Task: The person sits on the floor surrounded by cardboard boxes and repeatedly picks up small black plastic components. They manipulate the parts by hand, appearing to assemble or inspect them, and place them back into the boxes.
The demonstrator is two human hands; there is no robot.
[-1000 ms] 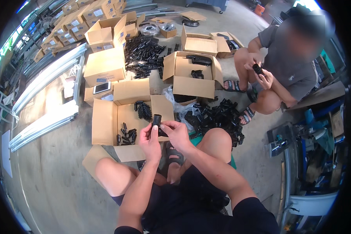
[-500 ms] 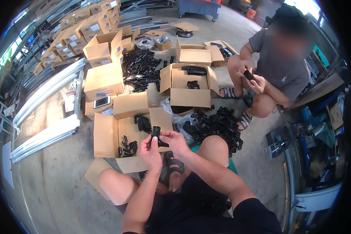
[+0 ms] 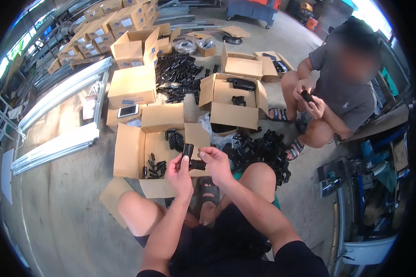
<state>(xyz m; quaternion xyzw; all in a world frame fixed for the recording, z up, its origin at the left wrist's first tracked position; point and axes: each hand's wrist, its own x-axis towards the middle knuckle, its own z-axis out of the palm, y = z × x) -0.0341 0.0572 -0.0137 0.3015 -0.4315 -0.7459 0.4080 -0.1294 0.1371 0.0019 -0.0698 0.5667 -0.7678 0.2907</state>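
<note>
My left hand [image 3: 179,171] holds a small upright black plastic part [image 3: 188,150] by its lower end. My right hand [image 3: 216,162] grips a second black plastic piece [image 3: 197,164] lying sideways, pressed against the first. Both hands hover over the near flap of an open cardboard box [image 3: 126,152] with several black parts [image 3: 154,168] in its bottom. I sit on the concrete floor with my knees apart.
A heap of black parts [image 3: 262,151] lies by my right knee, another heap [image 3: 178,74] farther off. Open cardboard boxes [image 3: 233,104] and a closed box [image 3: 132,85] stand around. A phone [image 3: 127,111] rests on a box. Another person [image 3: 339,92] squats at right holding a black part. Metal rails [image 3: 55,147] lie at left.
My hands have stayed together over the box flap, turning the two black pieces against each other. The view has tilted slightly. The other person keeps handling a part.
</note>
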